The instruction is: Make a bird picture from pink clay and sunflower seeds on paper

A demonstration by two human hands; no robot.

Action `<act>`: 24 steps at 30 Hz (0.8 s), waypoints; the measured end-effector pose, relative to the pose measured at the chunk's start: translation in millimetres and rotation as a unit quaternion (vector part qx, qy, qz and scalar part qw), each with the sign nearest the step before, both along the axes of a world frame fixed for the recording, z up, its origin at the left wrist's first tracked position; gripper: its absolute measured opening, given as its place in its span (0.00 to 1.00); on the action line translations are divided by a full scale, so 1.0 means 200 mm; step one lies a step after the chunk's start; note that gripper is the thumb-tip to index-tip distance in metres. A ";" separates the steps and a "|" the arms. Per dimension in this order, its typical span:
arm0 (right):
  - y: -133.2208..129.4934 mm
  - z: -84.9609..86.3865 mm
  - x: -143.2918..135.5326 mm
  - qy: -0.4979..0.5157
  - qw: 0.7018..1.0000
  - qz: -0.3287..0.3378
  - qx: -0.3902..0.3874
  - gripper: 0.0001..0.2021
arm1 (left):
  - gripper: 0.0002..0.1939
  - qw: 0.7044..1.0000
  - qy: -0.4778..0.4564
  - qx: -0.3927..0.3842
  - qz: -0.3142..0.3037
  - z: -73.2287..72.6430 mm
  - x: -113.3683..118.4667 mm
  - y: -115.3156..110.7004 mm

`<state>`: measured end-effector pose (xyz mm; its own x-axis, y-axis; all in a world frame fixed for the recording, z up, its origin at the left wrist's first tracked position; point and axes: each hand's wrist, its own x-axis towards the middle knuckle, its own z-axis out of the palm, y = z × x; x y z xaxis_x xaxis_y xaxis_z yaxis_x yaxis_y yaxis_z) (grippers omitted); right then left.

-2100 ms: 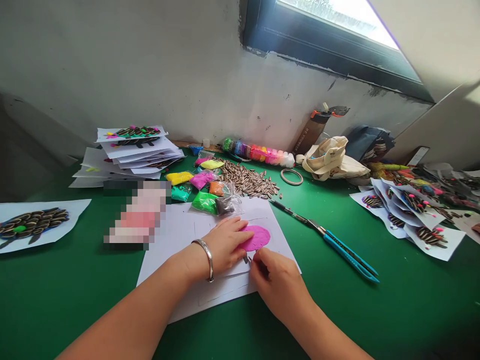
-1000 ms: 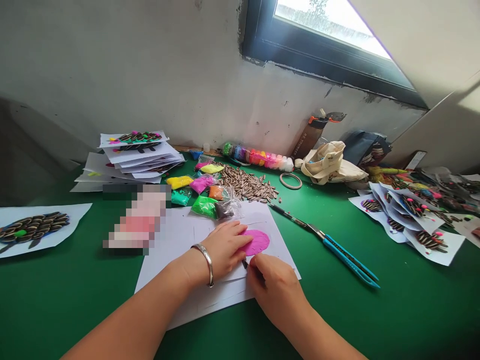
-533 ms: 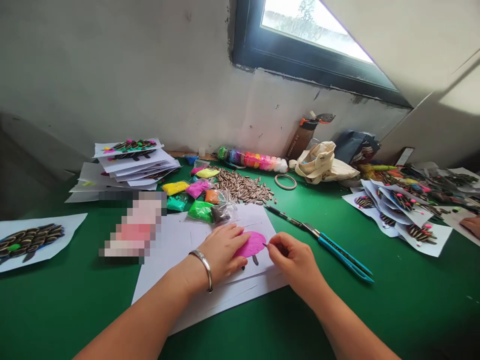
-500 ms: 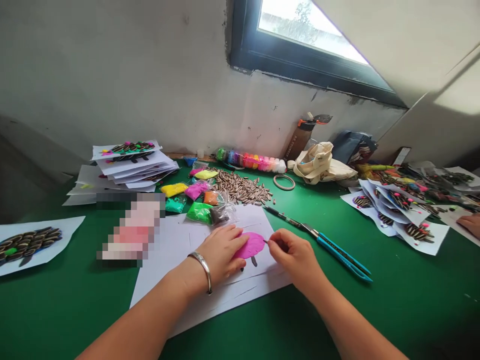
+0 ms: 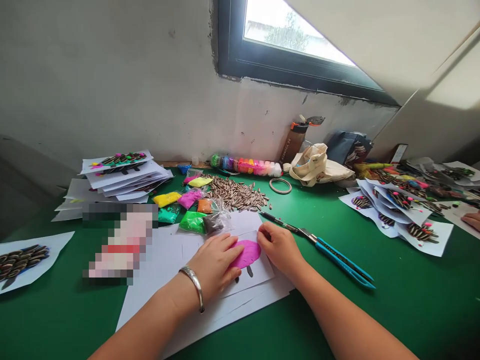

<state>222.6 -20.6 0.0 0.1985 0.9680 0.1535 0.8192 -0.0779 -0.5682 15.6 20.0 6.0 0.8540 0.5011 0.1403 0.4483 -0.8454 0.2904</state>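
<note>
- Grey wall behind, its paint patchy below a dark-framed window.
- Green table spreading across the view, with another person's hand at its far right edge.
- White sheets lying askew under both hands, a smaller sheet on top.
- Paper stack at the back left, its top page bearing striped seeds and coloured dots.
- Left hand, wearing a silver bangle, resting flat with its fingers extended over the left part of a pink oval.
- Right hand just beside the oval's upper right edge, fingers curled inward (I cannot tell whether the tips meet or pinch anything).
- Cream cloth bag near the wall, a brown bottle leaning behind it.
- Heap of striped seeds beyond the hands, small bright packets bunched to its left.
- Turquoise-handled tool lying slantwise beyond the right forearm.
- Pink oval itself, flat on the smaller sheet, partly covered by the left fingers.
- Tape ring lying flat right of the seeds.
- Two short dark pieces below the oval, one close to the left thumb.
</note>
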 end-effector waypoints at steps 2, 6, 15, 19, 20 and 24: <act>0.00 0.01 0.02 0.007 1.000 0.016 -0.003 0.09 | 0.17 1.000 -0.004 0.005 -0.004 0.01 0.00 0.00; -0.05 0.04 0.05 0.033 0.999 0.005 0.016 0.12 | 0.15 1.000 -0.030 -0.008 -0.003 0.03 0.00 0.00; -0.20 0.08 -0.11 -0.110 0.981 0.136 -0.081 0.11 | 0.12 0.999 -0.028 -0.022 0.007 0.03 0.00 0.01; -0.21 0.04 -0.18 -0.182 0.971 0.140 -0.066 0.11 | 0.12 0.999 -0.024 -0.026 0.005 0.04 0.00 0.00; -0.21 0.03 -0.18 -0.194 0.969 0.147 -0.050 0.11 | 0.11 0.999 -0.020 -0.028 0.006 0.05 0.00 0.00; -0.22 -0.01 -0.18 -0.228 0.960 0.163 0.006 0.09 | 0.09 1.000 -0.003 -0.028 0.009 0.07 0.00 -0.02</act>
<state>186.1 -65.3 -1.7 -0.2052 0.9649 0.1637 0.9627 0.2292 -0.1440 15.7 16.0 20.8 0.8435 0.5243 0.1172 0.4618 -0.8190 0.3405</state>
